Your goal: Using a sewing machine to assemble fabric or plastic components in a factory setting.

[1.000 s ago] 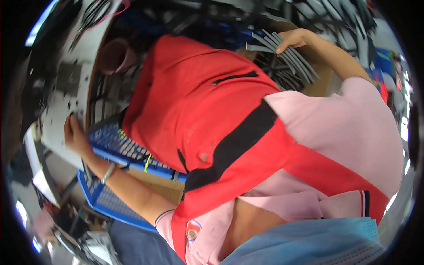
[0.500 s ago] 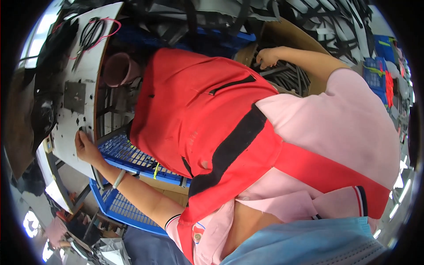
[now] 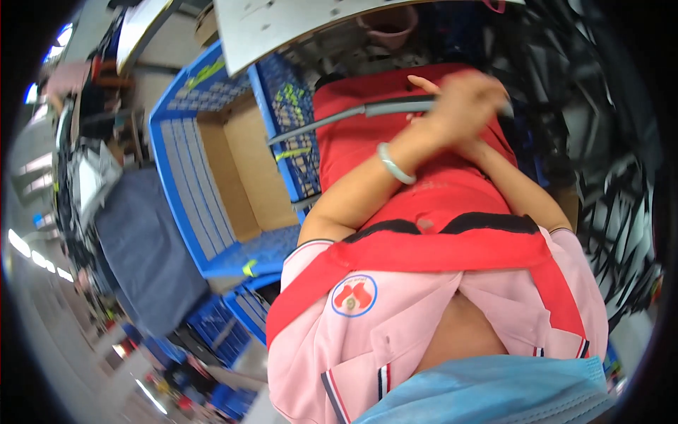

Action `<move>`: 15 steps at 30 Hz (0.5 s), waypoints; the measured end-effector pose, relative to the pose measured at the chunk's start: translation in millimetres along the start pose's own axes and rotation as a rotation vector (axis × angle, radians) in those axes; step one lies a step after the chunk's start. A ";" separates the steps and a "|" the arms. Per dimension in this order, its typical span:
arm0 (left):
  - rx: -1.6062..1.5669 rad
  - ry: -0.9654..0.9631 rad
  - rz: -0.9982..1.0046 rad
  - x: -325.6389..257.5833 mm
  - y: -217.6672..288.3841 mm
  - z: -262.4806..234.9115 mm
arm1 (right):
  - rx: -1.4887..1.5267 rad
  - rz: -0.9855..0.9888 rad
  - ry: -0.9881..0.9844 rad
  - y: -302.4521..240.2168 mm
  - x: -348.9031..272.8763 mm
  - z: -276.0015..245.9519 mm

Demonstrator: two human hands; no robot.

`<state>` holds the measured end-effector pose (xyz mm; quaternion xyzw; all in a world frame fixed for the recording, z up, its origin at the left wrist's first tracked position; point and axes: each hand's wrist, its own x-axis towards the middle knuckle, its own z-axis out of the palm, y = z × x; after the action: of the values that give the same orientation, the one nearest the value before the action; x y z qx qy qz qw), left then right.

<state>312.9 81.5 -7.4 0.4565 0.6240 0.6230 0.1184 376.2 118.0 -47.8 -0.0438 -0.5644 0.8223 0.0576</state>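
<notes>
My two hands come together above the lap of my red apron. A bundle of thin grey strips sticks out from them to the left, with a wider grey piece near the hands. My right hand lies mostly hidden beneath the left; its visible fingers are around the bundle, one of them stretched out. Crossing over it, my left hand, on the arm with a pale bracelet, is smeared by motion. Its fingers cannot be made out, nor whether it holds anything.
A white tabletop runs along the far edge, with a pink bucket beneath it. To the left stands a blue crate with cardboard inside. Dark cloth scraps heap up at the right.
My right hand has left the box of grey strips, bringing a bundle over my lap. My left hand has come off the tabletop to meet it. The view has turned.
</notes>
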 end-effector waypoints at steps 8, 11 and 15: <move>0.476 -0.239 -0.386 -34.9 -21.4 -128.0 | 0.024 0.274 0.153 -9.2 -7.9 -30.9; 0.364 -0.562 -0.672 -66.9 -33.5 -131.7 | -0.026 0.358 0.167 -2.0 -17.1 -68.3; 0.240 -0.438 -0.644 -121.7 -51.7 -110.3 | -0.713 0.350 0.069 -18.3 -24.9 -32.5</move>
<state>279.6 -69.7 -82.8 0.3703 0.7633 0.3649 0.3835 406.1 151.0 -42.2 -0.1841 -0.7963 0.5702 -0.0831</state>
